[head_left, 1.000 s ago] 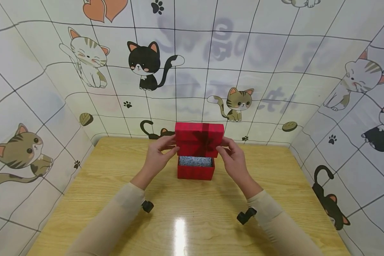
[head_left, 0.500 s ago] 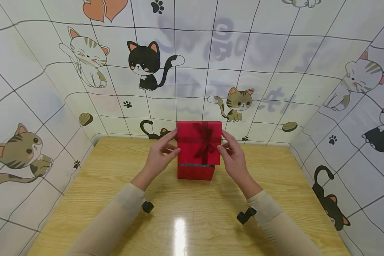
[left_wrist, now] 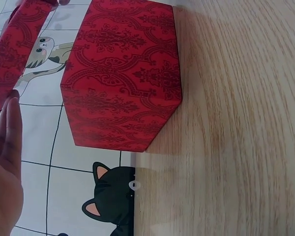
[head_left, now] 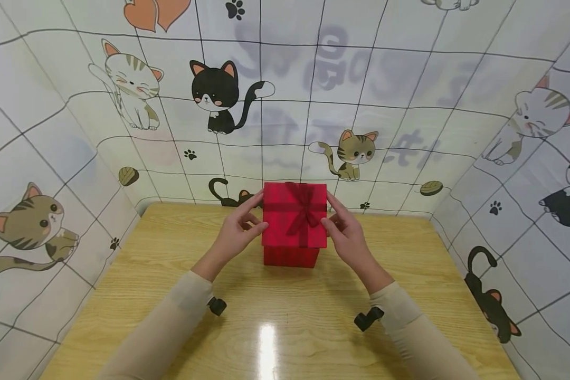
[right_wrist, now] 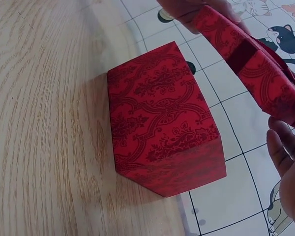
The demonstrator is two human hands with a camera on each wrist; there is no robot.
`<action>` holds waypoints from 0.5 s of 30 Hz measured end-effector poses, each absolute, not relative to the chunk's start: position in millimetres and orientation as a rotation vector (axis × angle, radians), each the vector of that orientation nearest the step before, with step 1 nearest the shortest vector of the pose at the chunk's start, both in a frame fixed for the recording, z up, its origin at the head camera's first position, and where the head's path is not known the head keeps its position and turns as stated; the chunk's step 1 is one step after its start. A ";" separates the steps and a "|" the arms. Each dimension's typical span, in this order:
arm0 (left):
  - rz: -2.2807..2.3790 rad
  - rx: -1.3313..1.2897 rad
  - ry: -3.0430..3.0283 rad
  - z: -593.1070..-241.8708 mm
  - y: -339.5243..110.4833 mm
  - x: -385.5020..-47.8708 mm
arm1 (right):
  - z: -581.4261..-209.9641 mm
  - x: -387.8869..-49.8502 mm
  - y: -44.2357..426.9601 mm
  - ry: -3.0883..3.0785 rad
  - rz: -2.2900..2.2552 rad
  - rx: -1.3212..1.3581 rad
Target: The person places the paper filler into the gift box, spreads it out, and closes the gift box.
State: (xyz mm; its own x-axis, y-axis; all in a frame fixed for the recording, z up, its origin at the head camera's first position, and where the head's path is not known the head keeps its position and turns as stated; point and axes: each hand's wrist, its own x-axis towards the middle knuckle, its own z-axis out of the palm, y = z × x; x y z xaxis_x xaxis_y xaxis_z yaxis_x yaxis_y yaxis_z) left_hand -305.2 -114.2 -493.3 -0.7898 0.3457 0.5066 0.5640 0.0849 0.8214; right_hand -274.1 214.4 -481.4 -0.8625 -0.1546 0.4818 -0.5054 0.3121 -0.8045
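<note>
A red patterned gift-box lid [head_left: 285,216] with a dark red ribbon bow hangs over the red box base [head_left: 291,257] on the table. My left hand [head_left: 234,230] holds the lid by its left side, thumb near the front. On the opposite side, my right hand [head_left: 349,232] holds it the same way. Both wrist views show a gap between the lid [right_wrist: 250,64] and the base [right_wrist: 162,113], so the two are apart. From the head view the lid hides the base's opening and the grey-blue contents.
The box stands toward the back of a light wood table [head_left: 285,306]. Behind and beside it rise white walls [head_left: 285,121] printed with cartoon cats and grid lines. A small black wrist camera [head_left: 217,306] sits at each sleeve.
The lid has turned from steeply tilted to facing up, its bow side now fully visible. It has come over the base, covering the contents seen earlier. Both hands have kept hold of it.
</note>
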 end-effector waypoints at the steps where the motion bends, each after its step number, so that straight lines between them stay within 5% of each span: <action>1: -1.797 -0.925 -2.181 -493.1 -114.6 -305.3 | -481.2 -273.6 215.5 -2.290 1.581 0.590; 15: -1.774 -0.975 -2.326 -490.6 -117.4 -304.9 | -480.2 -273.7 223.3 -2.466 1.770 0.712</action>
